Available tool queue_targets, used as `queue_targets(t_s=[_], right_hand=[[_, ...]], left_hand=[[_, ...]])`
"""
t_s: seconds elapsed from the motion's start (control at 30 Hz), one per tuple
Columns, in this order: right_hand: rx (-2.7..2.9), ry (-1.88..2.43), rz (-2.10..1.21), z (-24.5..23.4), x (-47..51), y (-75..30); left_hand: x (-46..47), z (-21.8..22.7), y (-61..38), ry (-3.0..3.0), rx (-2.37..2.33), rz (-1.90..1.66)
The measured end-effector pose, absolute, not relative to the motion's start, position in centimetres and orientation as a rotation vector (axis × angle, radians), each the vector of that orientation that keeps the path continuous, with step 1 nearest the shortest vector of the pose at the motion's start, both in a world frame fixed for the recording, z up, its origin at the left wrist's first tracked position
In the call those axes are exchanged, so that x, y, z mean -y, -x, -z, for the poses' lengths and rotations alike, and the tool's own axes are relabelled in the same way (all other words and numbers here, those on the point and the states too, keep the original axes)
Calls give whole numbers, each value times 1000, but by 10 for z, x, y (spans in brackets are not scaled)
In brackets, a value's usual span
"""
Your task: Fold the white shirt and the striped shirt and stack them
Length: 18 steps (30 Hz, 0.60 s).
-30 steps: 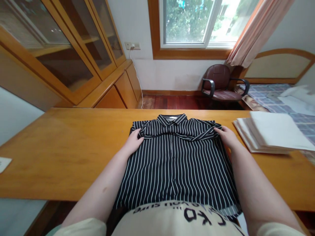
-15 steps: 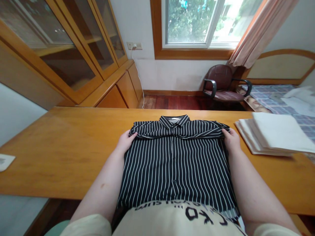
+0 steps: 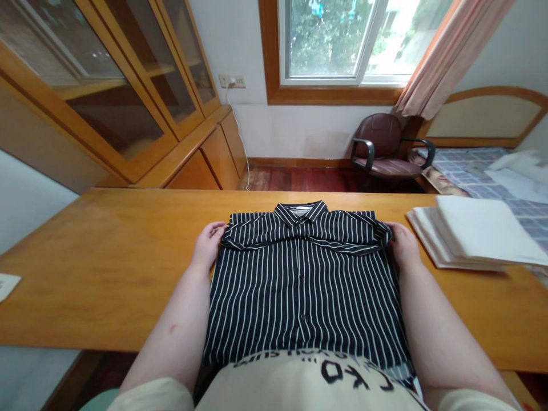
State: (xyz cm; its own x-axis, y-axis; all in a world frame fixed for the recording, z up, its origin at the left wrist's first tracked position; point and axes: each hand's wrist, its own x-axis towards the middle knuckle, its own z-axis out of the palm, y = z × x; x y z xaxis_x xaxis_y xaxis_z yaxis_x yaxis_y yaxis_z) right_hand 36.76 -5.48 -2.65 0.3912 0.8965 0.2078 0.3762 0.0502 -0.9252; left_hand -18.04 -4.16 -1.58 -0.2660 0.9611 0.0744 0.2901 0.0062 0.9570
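Note:
A black shirt with white stripes (image 3: 299,291) lies front up on the table, collar toward the far side. Its sleeves are folded across the chest below the collar. At the shirt's left edge is my left hand (image 3: 208,245), its fingers loosely stretched and the fingertips by the folded sleeve. My right hand (image 3: 403,244) rests against the right edge, fingers extended along the sleeve fold, its thumb mostly hidden. Neither hand visibly grips the cloth. The shirt's near hem is partly covered by my own top.
A stack of white folded sheets or boards (image 3: 479,231) sits on the wooden table (image 3: 107,257) at right. A pale card (image 3: 6,285) lies at the left edge. Beyond are a glass-door cabinet (image 3: 171,131), an office chair (image 3: 381,142) and a bed (image 3: 471,165).
Both hands have let go of the sleeve folds and moved slightly outward to the shirt's edges. The sleeve cloth has dropped flatter and a little nearer to me.

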Motion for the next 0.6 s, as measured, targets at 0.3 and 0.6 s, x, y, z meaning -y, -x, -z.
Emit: queue_targets(t_s=[0.3,0.6], right_hand=[[1089,1523,-682,28,51,-367],[1059,1564,-789,23,54,-372]], left_hand=[[39,19,176,-1430,-1658,-1077],[42,18,177,-1217,-1561,-1123]])
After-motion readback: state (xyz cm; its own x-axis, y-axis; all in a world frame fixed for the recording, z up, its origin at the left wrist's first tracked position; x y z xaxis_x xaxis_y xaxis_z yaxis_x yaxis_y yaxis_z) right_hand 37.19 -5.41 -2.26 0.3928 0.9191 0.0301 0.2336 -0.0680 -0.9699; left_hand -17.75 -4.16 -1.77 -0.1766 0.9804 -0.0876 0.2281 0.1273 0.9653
